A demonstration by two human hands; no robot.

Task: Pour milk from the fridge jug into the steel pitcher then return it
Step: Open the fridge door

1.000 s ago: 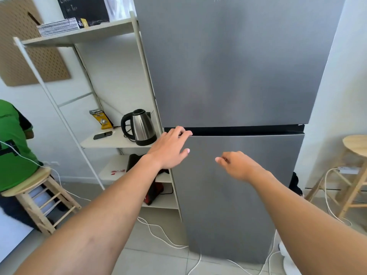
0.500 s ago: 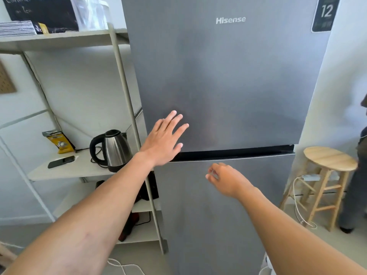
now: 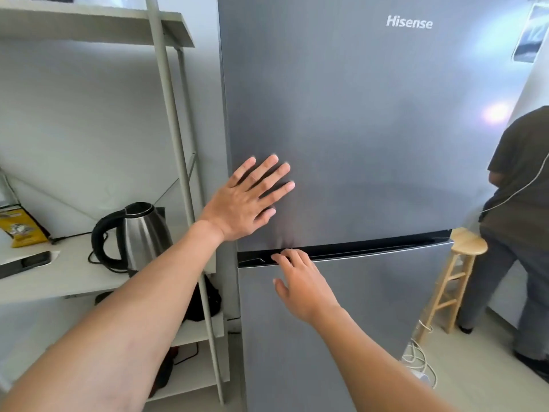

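A grey two-door fridge (image 3: 371, 129) fills the middle of the view, both doors closed. My left hand (image 3: 248, 199) lies flat with fingers spread against the lower left of the upper door. My right hand (image 3: 300, 281) is below it, its fingertips at the dark handle gap (image 3: 371, 248) between the two doors, at the top edge of the lower door (image 3: 341, 322). Neither hand holds anything. No milk jug or steel pitcher is in sight.
A pale shelf rack (image 3: 166, 114) stands left of the fridge with a steel kettle (image 3: 139, 236), a yellow packet (image 3: 22, 227) and a phone (image 3: 26, 263). A wooden stool (image 3: 457, 281) and cables sit to the right, where another person (image 3: 517, 218) stands.
I have come closer to the fridge. My left hand rose from the door gap onto the upper door. My right hand reached forward to the handle gap. A person appeared at the right.
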